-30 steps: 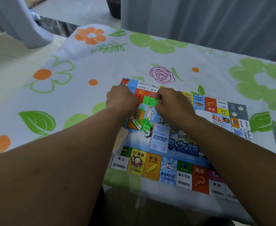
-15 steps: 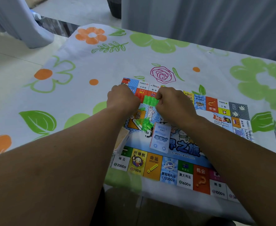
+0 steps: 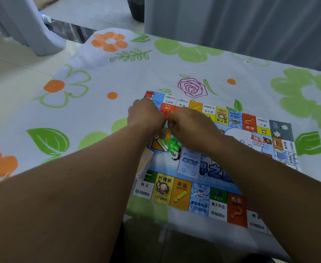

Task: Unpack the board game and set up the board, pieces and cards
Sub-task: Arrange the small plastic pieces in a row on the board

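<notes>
Floral-clothed bench (image 3: pixel 117 73) bears the colourful paper game board (image 3: pixel 199 196), already flat, green plastic pieces (image 3: pixel 172 145) and blue cards (image 3: pixel 189 162) unsorted, left hand (image 3: pixel 145 115) and right hand (image 3: pixel 192 126) curled together, grip hidden.

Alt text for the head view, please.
The left hand and right hand meet, fingers curled, over the far left of a game board on a floral tablecloth. Green plastic pieces, a blue card deck and a tan card stack lie nearer.

The bare left forearm enters from 8 o'clock and the right from 4 o'clock, converging toward 12 o'clock. The left hand (image 3: pixel 146 115) and right hand (image 3: pixel 191 127) meet, backs upward, fingers curled under; their contents are hidden.
</notes>
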A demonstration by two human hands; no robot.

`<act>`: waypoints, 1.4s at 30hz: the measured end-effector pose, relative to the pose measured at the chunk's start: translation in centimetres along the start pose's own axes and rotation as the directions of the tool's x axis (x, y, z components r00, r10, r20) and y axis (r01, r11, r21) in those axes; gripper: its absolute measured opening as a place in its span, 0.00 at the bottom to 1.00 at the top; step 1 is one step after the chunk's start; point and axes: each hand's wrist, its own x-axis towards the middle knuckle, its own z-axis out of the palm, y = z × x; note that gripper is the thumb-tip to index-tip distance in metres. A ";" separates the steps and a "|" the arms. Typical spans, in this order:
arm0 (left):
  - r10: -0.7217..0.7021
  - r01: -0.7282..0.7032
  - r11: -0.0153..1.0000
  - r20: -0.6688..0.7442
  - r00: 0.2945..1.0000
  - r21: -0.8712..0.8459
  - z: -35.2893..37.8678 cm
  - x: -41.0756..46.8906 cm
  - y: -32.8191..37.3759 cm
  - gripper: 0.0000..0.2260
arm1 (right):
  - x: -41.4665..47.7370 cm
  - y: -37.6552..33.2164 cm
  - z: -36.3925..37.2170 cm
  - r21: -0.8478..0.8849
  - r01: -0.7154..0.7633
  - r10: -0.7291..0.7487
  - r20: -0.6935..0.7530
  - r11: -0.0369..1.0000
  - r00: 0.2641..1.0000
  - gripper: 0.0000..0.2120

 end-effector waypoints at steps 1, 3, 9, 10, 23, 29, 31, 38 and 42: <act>0.001 -0.001 1.000 -0.005 1.000 0.001 0.1 0.1 -0.1 0.16 | 0.0 0.2 -0.2 0.036 -0.015 0.014 0.027 0.999 1.000 0.06; 0.004 -0.005 1.000 -0.008 1.000 -0.007 0.2 0.1 -0.1 0.16 | -0.2 0.9 -1.0 0.128 -0.062 0.053 0.070 0.990 0.996 0.07; 0.009 -0.009 1.000 -0.007 1.000 -0.006 0.1 0.3 -0.1 0.15 | -1.5 2.6 -2.0 0.249 -0.198 0.177 0.106 0.948 0.979 0.06; 0.010 -0.010 1.000 -0.010 1.000 0.000 0.1 0.3 -0.1 0.15 | -1.6 2.8 -2.0 0.269 -0.220 0.200 0.100 0.938 0.975 0.06; 0.001 -0.001 1.000 -0.003 1.000 0.014 0.1 0.3 -0.1 0.15 | -2.4 3.9 -2.4 0.232 -0.271 0.260 0.075 0.934 0.963 0.05; 0.009 -0.009 1.000 -0.017 1.000 0.024 0.2 0.4 -0.1 0.13 | -2.8 3.6 -2.5 0.167 -0.118 0.100 0.116 0.979 0.988 0.11; 0.005 -0.005 1.000 -0.019 1.000 0.022 0.2 0.4 -0.1 0.14 | -2.7 3.4 -2.1 0.134 -0.092 0.078 0.100 0.987 0.992 0.08; 0.006 -0.006 1.000 -0.006 1.000 0.008 0.1 0.3 -0.1 0.15 | -1.9 3.8 -0.5 0.146 -0.166 0.174 -0.043 0.975 0.984 0.04; 0.001 -0.001 1.000 -0.004 1.000 -0.005 0.1 0.3 -0.2 0.15 | -1.6 4.1 -0.1 0.135 -0.177 0.191 -0.099 0.975 0.977 0.05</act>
